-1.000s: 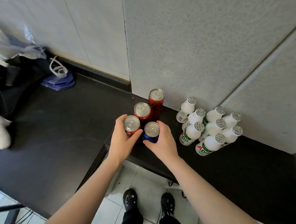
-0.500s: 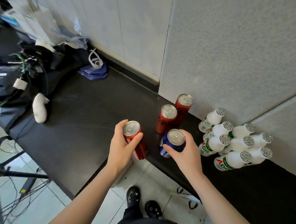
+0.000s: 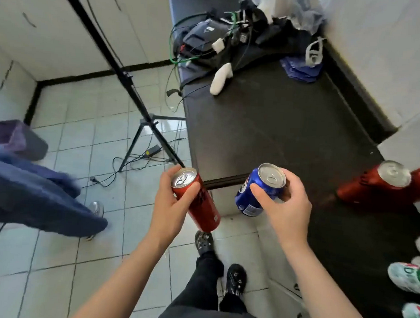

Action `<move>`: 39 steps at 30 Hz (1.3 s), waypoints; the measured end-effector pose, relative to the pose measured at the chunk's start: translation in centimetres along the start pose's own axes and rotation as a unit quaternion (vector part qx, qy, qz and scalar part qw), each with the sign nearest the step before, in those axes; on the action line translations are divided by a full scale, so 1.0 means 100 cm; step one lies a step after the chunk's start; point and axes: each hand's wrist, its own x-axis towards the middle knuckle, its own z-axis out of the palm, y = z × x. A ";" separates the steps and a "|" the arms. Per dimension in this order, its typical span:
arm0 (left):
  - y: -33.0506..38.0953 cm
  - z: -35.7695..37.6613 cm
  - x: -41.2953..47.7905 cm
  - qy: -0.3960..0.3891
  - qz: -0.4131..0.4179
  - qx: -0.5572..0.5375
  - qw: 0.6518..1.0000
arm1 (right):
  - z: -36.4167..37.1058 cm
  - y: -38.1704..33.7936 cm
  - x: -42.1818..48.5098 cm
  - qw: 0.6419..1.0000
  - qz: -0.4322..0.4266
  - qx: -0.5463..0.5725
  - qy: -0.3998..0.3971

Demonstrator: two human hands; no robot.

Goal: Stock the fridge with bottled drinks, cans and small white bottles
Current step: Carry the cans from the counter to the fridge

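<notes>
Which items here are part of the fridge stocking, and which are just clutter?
Job: red can in left hand; blue can in right hand; two red cans on counter; small white bottles.
Clutter: tripod; dark bag; blue cloth; bin.

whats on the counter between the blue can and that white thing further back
Nothing: in the head view the counter is bare between the blue can and the white thing.

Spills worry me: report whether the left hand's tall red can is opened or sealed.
Apparently sealed: the tall red metal can shows its pull tab flat, lid unbroken.
</notes>
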 end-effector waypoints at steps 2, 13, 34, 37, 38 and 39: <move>-0.010 -0.032 -0.017 0.048 -0.017 0.005 0.999 | 0.029 -0.006 -0.009 0.999 -0.009 0.006 -0.050; -0.083 -0.192 -0.097 0.301 -0.103 -0.043 0.947 | 0.186 -0.050 -0.098 0.945 -0.061 -0.014 -0.322; -0.207 -0.612 -0.295 0.615 -0.122 -0.127 0.768 | 0.566 -0.201 -0.438 0.756 -0.225 -0.009 -0.615; -0.220 -0.644 -0.315 0.650 -0.125 -0.140 0.737 | 0.611 -0.214 -0.478 0.722 -0.239 0.003 -0.650; -0.225 -0.656 -0.321 0.660 -0.128 -0.139 0.727 | 0.627 -0.217 -0.491 0.712 -0.241 0.004 -0.660; -0.231 -0.669 -0.325 0.670 -0.130 -0.137 0.718 | 0.644 -0.222 -0.503 0.702 -0.240 0.005 -0.670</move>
